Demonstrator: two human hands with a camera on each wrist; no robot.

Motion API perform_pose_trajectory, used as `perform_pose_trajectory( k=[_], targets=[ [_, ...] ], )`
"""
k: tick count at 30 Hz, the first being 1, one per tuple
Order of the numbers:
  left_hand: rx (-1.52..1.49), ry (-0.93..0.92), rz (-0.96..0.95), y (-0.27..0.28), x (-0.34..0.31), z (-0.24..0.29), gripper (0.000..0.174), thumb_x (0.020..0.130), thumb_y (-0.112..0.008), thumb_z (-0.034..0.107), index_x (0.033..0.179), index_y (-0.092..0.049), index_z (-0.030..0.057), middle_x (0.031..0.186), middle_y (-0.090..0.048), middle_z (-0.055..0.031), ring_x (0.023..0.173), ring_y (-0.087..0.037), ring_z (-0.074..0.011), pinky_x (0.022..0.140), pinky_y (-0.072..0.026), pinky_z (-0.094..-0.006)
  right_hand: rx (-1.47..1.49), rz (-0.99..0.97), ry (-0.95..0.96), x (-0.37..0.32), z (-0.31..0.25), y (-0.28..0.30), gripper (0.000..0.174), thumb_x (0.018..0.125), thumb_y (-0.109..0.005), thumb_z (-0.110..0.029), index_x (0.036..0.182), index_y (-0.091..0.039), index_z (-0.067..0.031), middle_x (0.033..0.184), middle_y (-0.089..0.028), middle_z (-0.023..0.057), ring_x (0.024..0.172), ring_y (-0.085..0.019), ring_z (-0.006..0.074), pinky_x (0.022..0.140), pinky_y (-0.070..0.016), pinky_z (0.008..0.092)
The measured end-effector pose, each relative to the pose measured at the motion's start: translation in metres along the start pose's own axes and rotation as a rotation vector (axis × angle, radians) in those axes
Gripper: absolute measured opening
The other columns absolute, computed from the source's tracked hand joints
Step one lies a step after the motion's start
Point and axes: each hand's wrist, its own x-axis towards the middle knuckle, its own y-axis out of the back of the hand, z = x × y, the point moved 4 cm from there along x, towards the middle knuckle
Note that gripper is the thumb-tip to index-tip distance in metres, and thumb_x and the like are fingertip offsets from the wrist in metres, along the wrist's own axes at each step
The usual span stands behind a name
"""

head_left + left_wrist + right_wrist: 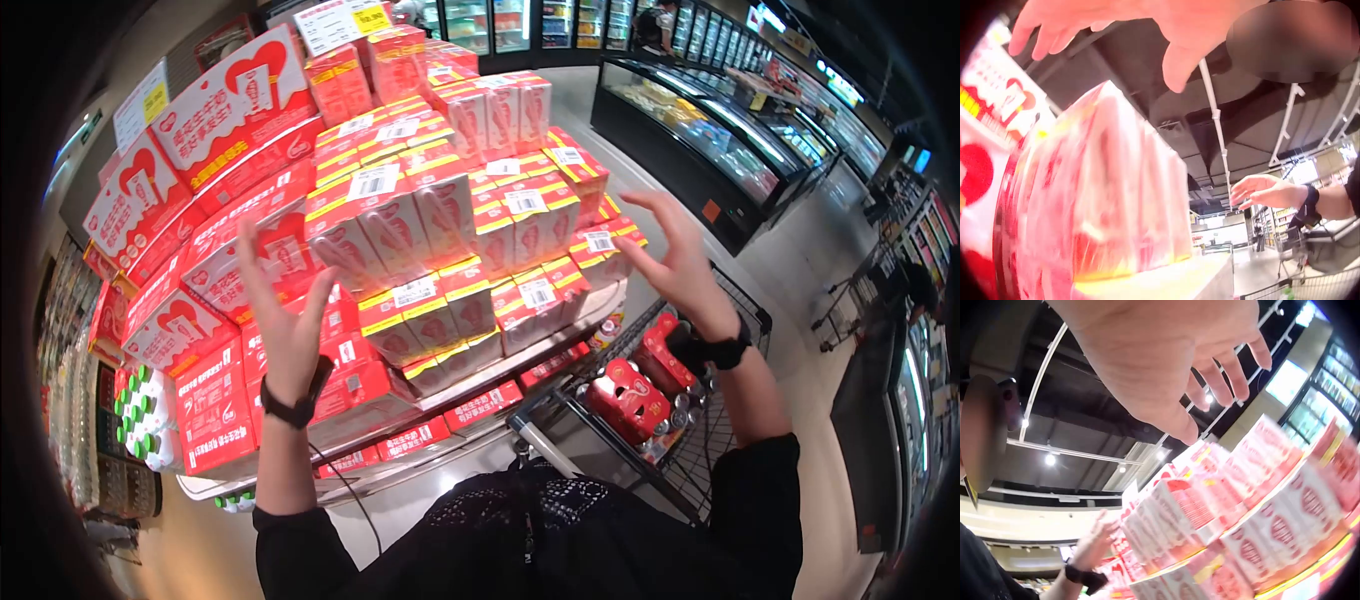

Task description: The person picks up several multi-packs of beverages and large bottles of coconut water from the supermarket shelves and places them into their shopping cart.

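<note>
Both hands are raised apart in front of a stepped stack of red-and-white drink carton packs [390, 225]. My left hand [290, 325] has its fingers and thumb spread, with nothing held, near the large red boxes [215, 400] on the left. In the left wrist view, that hand [1194, 28] is above a clear-wrapped carton pack [1132, 200]. To the right of the stack, my right hand [680, 265] is also spread and holds nothing. From the right wrist, the same hand [1154, 359] appears over the packs [1279, 531], its fingers apart.
A shopping cart [540, 440] with red can packs [628, 402] stands at the display's front right. Promotional boards [230, 110] rise at the back left, with green-capped bottles [145, 415] below. A black freezer case [700, 150] lies beyond. Another cart [850, 300] is at far right.
</note>
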Motion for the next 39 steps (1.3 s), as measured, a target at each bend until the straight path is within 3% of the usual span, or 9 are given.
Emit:
perform_pose_trajectory(
  k=[3,5,10,13,16,17,21,29,39],
  targets=[
    [-0.132,-0.293,-0.022,0.013,-0.027,0.055,0.057,0.082,-0.067,0.007,0.134,-0.045,0.0004,0.136,-0.051,-0.0169,0.126,-0.048,-0.0283,0.107,-0.0343,-0.0411,-0.073,-0.194,-0.289,-0.077,0.026,0.047,0.032,0.084,-0.069,-0.017,0.110,-0.060,0.0001,0.100,-0.065,0.0155,0.096,-0.063,0.0315,0.084,-0.0485,0.0377],
    [-0.350,-0.444,-0.363,-0.012,-0.047,0.079,0.045,0.083,-0.068,0.010,0.124,-0.051,0.0003,0.122,-0.060,-0.0160,0.113,-0.056,-0.0293,0.098,-0.0410,-0.0422,0.053,-0.413,-0.483,-0.134,0.020,0.055,0.027,0.083,-0.071,-0.014,0.105,-0.062,-0.0007,0.091,-0.067,0.0126,0.083,-0.066,0.0235,0.076,-0.0513,0.0322],
    [-0.414,-0.210,-1.357,-0.149,-0.181,0.093,0.063,0.076,-0.077,0.037,0.124,-0.054,0.0043,0.116,-0.058,-0.0145,0.113,-0.054,-0.0319,0.096,-0.0402,-0.0495,0.370,-1.190,-0.675,-0.333,-0.031,0.025,0.049,0.086,-0.070,-0.037,0.117,-0.059,-0.0018,0.102,-0.064,0.0193,0.095,-0.064,0.0318,0.081,-0.0511,0.0400],
    [-0.126,-0.600,-1.393,-0.181,-0.256,0.076,0.076,0.073,-0.077,0.041,0.134,-0.048,0.0070,0.129,-0.050,-0.0163,0.128,-0.042,-0.0336,0.109,-0.0305,-0.0473,0.584,-1.067,-0.706,-0.414,-0.067,0.003,0.049,0.089,-0.066,-0.035,0.122,-0.055,0.0000,0.120,-0.059,0.0211,0.106,-0.061,0.0329,0.091,-0.0485,0.0403],
    [0.035,-0.571,-1.530,-0.206,-0.281,0.064,0.050,0.073,-0.076,0.034,0.115,-0.060,0.0128,0.108,-0.060,-0.0090,0.107,-0.056,-0.0273,0.090,-0.0402,-0.0423,0.822,-0.989,-0.972,-0.418,-0.103,0.010,0.044,0.093,-0.060,-0.034,0.121,-0.055,-0.0003,0.118,-0.061,0.0207,0.105,-0.061,0.0332,0.091,-0.0474,0.0402],
    [0.005,-0.652,-1.363,-0.209,-0.288,0.061,0.026,0.073,-0.073,0.028,0.095,-0.063,0.0152,0.087,-0.062,-0.0036,0.089,-0.062,-0.0239,0.078,-0.0410,-0.0392,0.744,-0.927,-1.041,-0.414,-0.113,0.013,0.043,0.094,-0.058,-0.036,0.119,-0.056,-0.0012,0.114,-0.062,0.0205,0.103,-0.062,0.0337,0.089,-0.0476,0.0406],
    [-0.065,-0.669,-1.184,-0.205,-0.289,0.070,0.008,0.067,-0.068,0.020,0.071,-0.061,0.0177,0.064,-0.062,-0.0022,0.070,-0.065,-0.0228,0.066,-0.0417,-0.0384,0.360,-0.816,-1.211,-0.423,-0.129,0.018,0.044,0.096,-0.052,-0.046,0.108,-0.059,-0.0045,0.096,-0.065,0.0196,0.092,-0.063,0.0355,0.079,-0.0480,0.0421],
    [-0.154,-0.672,-1.183,-0.185,-0.311,0.073,0.013,0.072,-0.069,0.024,0.075,-0.060,0.0147,0.068,-0.062,-0.0031,0.073,-0.065,-0.0252,0.067,-0.0426,-0.0406,0.018,-0.608,-1.106,-0.445,-0.153,0.014,0.049,0.091,-0.058,-0.050,0.082,-0.060,-0.0020,0.065,-0.056,0.0165,0.063,-0.059,0.0326,0.059,-0.0436,0.0403],
    [-0.154,-0.655,-1.161,-0.144,-0.340,0.064,0.019,0.063,-0.071,0.018,0.081,-0.065,0.0147,0.070,-0.065,-0.0054,0.073,-0.066,-0.0267,0.064,-0.0445,-0.0414,-0.060,-0.655,-1.266,-0.482,-0.191,0.001,0.049,0.086,-0.064,-0.051,0.083,-0.065,-0.0025,0.063,-0.057,0.0158,0.060,-0.058,0.0304,0.056,-0.0420,0.0400]
  ],
)
